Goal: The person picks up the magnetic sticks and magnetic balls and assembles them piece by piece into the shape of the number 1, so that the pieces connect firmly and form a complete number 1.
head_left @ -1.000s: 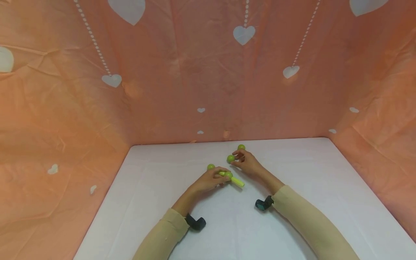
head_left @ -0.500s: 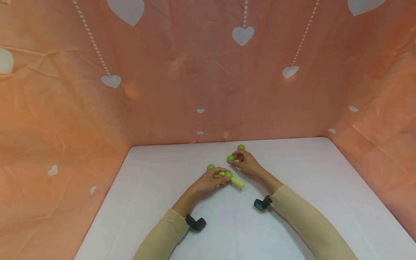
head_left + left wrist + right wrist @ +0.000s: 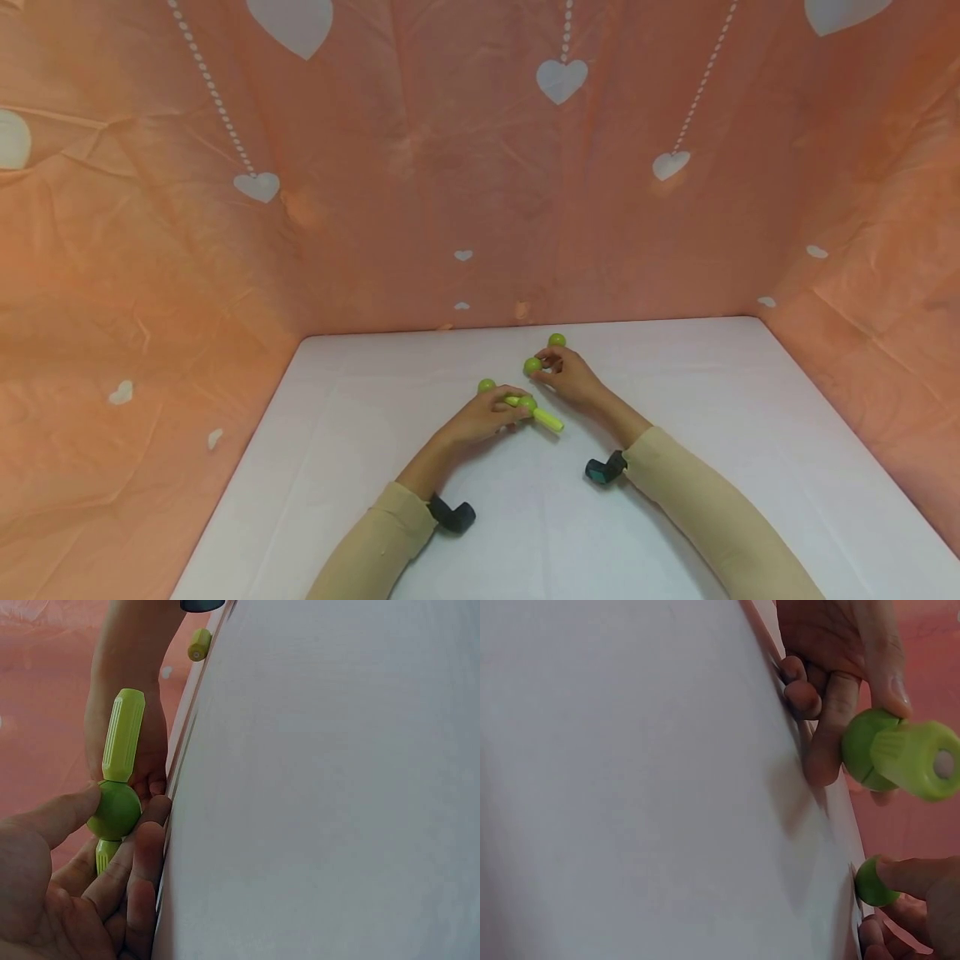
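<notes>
In the head view my left hand (image 3: 480, 415) pinches a green ball (image 3: 528, 405) between thumb and fingers. A yellow-green ribbed rod (image 3: 548, 419) sticks out of that ball toward the lower right. On its other side a second rod (image 3: 106, 855) runs back among the left fingers, and another green ball (image 3: 487, 386) shows beyond the knuckles. Up and to the right, my right hand (image 3: 573, 377) holds a green ball (image 3: 532, 366) between thumb and fingers close over the table. One more green ball (image 3: 557, 340) sits just behind the right fingers, partly covered by them.
Both hands work over the far middle of a white table (image 3: 375, 358). An orange cloth (image 3: 420, 183) with white hearts encloses its back and sides. Each wrist wears a dark camera. A short yellow-green piece (image 3: 199, 645) shows beside the right forearm in the left wrist view.
The right forearm has shifted very slightly to the left. Both hands keep the same holds, and the balls and rods stay where they were.
</notes>
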Tool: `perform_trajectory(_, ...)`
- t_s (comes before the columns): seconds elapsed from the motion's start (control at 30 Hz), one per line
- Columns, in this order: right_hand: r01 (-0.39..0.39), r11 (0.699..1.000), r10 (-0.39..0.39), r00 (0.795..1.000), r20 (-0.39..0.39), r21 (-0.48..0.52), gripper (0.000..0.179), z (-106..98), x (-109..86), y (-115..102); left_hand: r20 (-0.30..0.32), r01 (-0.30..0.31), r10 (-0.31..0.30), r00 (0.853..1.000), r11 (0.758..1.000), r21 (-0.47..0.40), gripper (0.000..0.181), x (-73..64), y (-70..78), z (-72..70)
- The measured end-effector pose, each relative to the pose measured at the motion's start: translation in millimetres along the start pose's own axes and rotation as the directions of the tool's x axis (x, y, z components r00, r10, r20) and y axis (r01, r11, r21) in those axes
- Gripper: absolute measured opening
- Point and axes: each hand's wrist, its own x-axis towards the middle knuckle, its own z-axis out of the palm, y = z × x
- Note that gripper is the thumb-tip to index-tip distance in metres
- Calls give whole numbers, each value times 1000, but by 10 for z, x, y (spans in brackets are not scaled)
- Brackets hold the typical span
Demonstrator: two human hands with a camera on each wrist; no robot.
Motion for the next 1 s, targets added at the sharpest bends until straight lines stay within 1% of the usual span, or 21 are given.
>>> perform_trajectory(0.27, -12, 1000, 12, 1000, 5, -5, 30, -8, 10, 8, -5, 2, -2, 1000, 1000, 0, 38, 3, 6, 0)
perform_trajectory(0.47, -23, 1000, 23, 1000, 15, -16, 31, -37, 7, -11, -7, 3, -3, 1000, 1000, -1, 37, 3, 7, 0)
perform_trajectory(0.7, -46, 999, 46, 999, 12, 11, 32, -71, -11, -3, -7, 1, -1, 1000, 1000, 1, 38, 6, 6, 4)
perform_trajectory(1.0, -26, 999, 25, 1000, 18, 32, 33, -87, -51, 23, -3, -13, 13, 1000, 1000, 8, 37, -13, 19, 2)
